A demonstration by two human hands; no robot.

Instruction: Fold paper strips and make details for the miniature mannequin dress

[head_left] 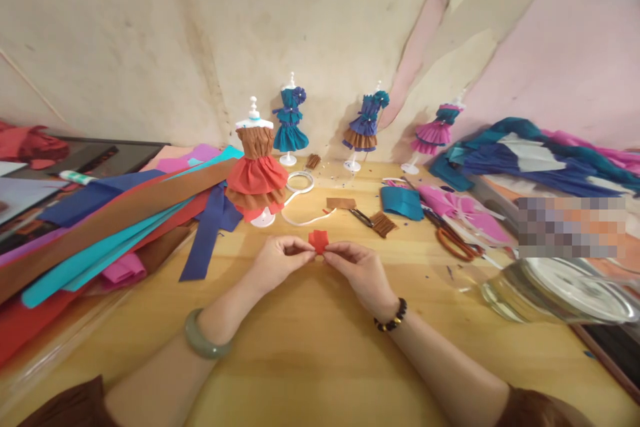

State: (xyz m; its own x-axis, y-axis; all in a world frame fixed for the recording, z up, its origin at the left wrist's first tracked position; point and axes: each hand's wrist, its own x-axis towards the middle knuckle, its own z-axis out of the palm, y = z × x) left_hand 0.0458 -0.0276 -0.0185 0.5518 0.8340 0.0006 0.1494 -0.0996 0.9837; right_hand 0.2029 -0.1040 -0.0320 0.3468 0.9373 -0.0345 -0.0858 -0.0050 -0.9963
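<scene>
Between both hands, above the middle of the wooden table, is a small red piece of crepe paper (319, 240). My left hand (284, 261) pinches its lower left edge between thumb and fingertips. On the other side my right hand (361, 271) pinches the lower right edge the same way. Just beyond stands a small white dress form (253, 121) in a brown and red ruffled paper dress (257, 177). Behind the red piece lie a brown paper strip (341, 203), a fringed brown piece (383, 223) and a white cord (313, 219).
Three more dressed forms (290, 123) (365, 123) (437, 130) stand along the wall. Coloured paper strips (125, 213) cover the left side. At right are orange-handled scissors (457, 245), a folded teal piece (401, 203), pink paper (463, 213) and a clear lidded jar (555, 290).
</scene>
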